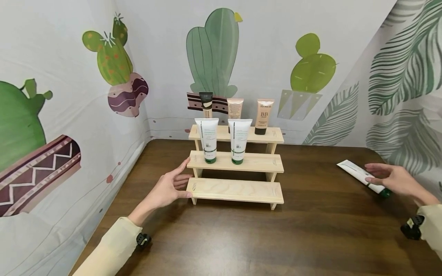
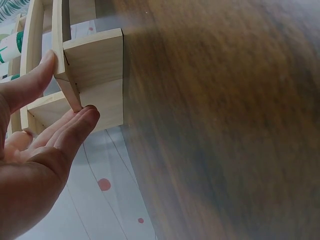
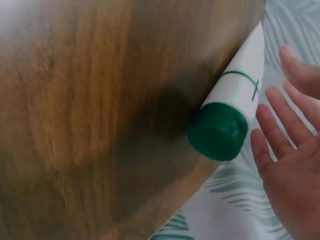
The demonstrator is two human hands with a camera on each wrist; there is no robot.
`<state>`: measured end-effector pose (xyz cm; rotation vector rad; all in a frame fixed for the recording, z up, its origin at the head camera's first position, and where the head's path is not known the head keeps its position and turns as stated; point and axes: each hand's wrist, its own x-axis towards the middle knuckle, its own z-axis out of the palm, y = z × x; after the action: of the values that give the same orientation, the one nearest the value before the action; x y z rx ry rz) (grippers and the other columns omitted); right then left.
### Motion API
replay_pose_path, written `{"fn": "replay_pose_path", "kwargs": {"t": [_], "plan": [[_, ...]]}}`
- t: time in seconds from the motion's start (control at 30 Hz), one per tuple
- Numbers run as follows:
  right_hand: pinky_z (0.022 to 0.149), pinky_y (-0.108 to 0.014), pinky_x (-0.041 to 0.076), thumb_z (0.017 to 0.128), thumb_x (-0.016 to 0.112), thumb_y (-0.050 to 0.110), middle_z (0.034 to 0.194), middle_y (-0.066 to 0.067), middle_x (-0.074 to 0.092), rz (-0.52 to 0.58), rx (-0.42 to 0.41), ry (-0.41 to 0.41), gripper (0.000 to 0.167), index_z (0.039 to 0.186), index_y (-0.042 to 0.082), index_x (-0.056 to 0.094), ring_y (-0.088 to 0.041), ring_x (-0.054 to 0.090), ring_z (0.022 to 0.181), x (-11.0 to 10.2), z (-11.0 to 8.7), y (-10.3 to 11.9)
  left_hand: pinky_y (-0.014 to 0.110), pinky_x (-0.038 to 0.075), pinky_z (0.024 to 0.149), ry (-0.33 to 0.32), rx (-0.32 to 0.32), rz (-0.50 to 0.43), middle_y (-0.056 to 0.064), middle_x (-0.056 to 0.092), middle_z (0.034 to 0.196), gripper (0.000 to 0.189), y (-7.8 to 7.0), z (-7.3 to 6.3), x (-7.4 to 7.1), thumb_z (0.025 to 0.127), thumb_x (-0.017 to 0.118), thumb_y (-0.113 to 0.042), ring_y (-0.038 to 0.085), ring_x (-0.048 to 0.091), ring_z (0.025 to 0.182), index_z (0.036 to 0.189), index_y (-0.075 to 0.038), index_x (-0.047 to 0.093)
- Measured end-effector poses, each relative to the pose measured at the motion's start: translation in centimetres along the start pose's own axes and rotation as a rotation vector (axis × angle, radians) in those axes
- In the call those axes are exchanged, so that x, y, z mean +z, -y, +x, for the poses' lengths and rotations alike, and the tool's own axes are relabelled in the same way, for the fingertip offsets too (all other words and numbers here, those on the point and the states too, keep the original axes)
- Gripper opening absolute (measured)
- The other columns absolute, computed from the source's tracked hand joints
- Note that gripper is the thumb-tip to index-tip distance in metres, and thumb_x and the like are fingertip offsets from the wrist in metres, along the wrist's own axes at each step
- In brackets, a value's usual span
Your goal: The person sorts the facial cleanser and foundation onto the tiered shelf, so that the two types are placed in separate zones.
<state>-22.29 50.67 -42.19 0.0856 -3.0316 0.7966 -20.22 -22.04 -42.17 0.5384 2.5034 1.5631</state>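
Note:
At the left end of a three-step wooden stand [image 1: 238, 190], my left hand [image 1: 168, 189] touches it, thumb at the lowest step's front corner and index finger by the middle step. The left wrist view shows the thumb [image 2: 37, 80] and extended fingers along the board ends. Two white squeeze tubes with green caps, a left one [image 1: 207, 141] and a right one [image 1: 239, 142], stand on the middle step. Far right, another white tube [image 1: 357, 173] lies on the table. My right hand [image 1: 395, 179] hovers over it, fingers spread beside its green cap [image 3: 217, 132].
On the top step stand a black-topped tube [image 1: 206, 105], a pinkish tube [image 1: 235, 108] and a BB cream tube [image 1: 264, 116]. The brown wooden table [image 1: 221, 237] meets a cactus-print cloth [image 1: 165, 69] behind and a leaf-print cloth [image 1: 404, 76] at right.

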Motion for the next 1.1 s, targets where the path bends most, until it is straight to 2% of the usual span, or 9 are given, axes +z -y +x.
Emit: {"fn": "replay_pose_path", "kwargs": {"t": [0.07, 0.13, 0.23, 0.3, 0.37, 0.47, 0.67, 0.83, 1.1], "plan": [[0.063, -0.019, 0.053, 0.098, 0.079, 0.029, 0.13, -0.039, 0.061, 0.002, 0.014, 0.027, 0.064, 0.139, -0.014, 0.057, 0.014, 0.051, 0.086, 0.0, 0.2, -0.5, 0.048, 0.053, 0.107, 0.0, 0.001, 0.0, 0.034, 0.058, 0.141, 0.115, 0.0, 0.0, 0.0, 0.081, 0.088, 0.007, 0.043, 0.061, 0.128, 0.17, -0.028, 0.023], [0.064, -0.02, 0.054, 0.099, 0.078, 0.03, 0.133, -0.041, 0.058, 0.001, 0.032, 0.048, 0.065, 0.139, -0.016, 0.055, 0.002, 0.059, 0.091, -0.1, 0.3, -0.8, 0.048, 0.053, 0.107, 0.002, 0.0, 0.0, 0.035, 0.058, 0.141, 0.115, 0.0, 0.0, 0.1, 0.081, 0.088, 0.007, 0.044, 0.062, 0.128, 0.17, -0.028, 0.023], [0.064, -0.021, 0.054, 0.099, 0.078, 0.03, 0.134, -0.041, 0.058, -0.004, 0.051, 0.056, 0.065, 0.138, -0.017, 0.055, -0.005, 0.062, 0.091, -0.2, 0.4, -1.2, 0.048, 0.053, 0.107, 0.003, 0.001, 0.002, 0.035, 0.058, 0.141, 0.115, 0.0, 0.0, 0.1, 0.081, 0.088, 0.007, 0.044, 0.061, 0.128, 0.17, -0.027, 0.023], [0.064, -0.021, 0.054, 0.099, 0.077, 0.028, 0.133, -0.041, 0.058, 0.001, 0.053, 0.069, 0.064, 0.138, -0.017, 0.054, -0.004, 0.062, 0.09, -0.2, 0.4, -1.5, 0.048, 0.053, 0.107, 0.004, 0.001, 0.002, 0.035, 0.058, 0.141, 0.115, 0.0, 0.1, 0.1, 0.081, 0.087, 0.008, 0.044, 0.061, 0.128, 0.17, -0.027, 0.023], [0.064, -0.022, 0.054, 0.098, 0.078, 0.028, 0.131, -0.04, 0.06, 0.001, 0.05, 0.075, 0.064, 0.138, -0.017, 0.055, 0.008, 0.055, 0.086, -0.1, 0.4, -1.8, 0.049, 0.053, 0.107, 0.003, 0.003, 0.004, 0.035, 0.058, 0.14, 0.115, 0.0, 0.1, 0.0, 0.081, 0.088, 0.008, 0.044, 0.061, 0.128, 0.17, -0.027, 0.024], [0.065, -0.023, 0.055, 0.099, 0.077, 0.028, 0.13, -0.039, 0.062, 0.014, 0.048, 0.098, 0.065, 0.14, -0.017, 0.053, 0.013, 0.052, 0.085, -0.1, 0.4, -2.2, 0.048, 0.054, 0.106, 0.001, 0.001, 0.008, 0.034, 0.058, 0.141, 0.116, 0.0, 0.2, 0.0, 0.081, 0.088, 0.008, 0.043, 0.062, 0.128, 0.17, -0.028, 0.023], [0.065, -0.019, 0.054, 0.099, 0.077, 0.024, 0.127, -0.039, 0.063, 0.079, 0.06, 0.092, 0.064, 0.141, -0.018, 0.051, 0.015, 0.051, 0.085, 0.2, 0.3, -2.5, 0.048, 0.053, 0.107, -0.001, 0.0, 0.009, 0.033, 0.059, 0.14, 0.116, 0.1, 0.1, 0.0, 0.081, 0.088, 0.007, 0.043, 0.062, 0.128, 0.17, -0.029, 0.023], [0.065, -0.017, 0.054, 0.095, 0.081, 0.02, 0.122, -0.033, 0.068, 0.128, 0.058, 0.075, 0.063, 0.139, -0.016, 0.054, 0.015, 0.053, 0.086, 0.5, 0.0, -2.2, 0.048, 0.053, 0.107, -0.002, 0.003, 0.011, 0.032, 0.06, 0.14, 0.116, 0.1, 0.1, 0.1, 0.081, 0.088, 0.007, 0.042, 0.062, 0.127, 0.17, -0.029, 0.024], [0.067, -0.02, 0.053, 0.099, 0.077, 0.025, 0.125, -0.033, 0.068, 0.047, 0.021, 0.127, 0.06, 0.141, -0.013, 0.056, 0.01, 0.056, 0.089, 0.8, -0.4, -1.2, 0.046, 0.053, 0.107, -0.002, -0.002, 0.01, 0.032, 0.06, 0.14, 0.117, 0.1, 0.1, 0.0, 0.08, 0.088, 0.008, 0.041, 0.062, 0.128, 0.17, -0.029, 0.023]]}}
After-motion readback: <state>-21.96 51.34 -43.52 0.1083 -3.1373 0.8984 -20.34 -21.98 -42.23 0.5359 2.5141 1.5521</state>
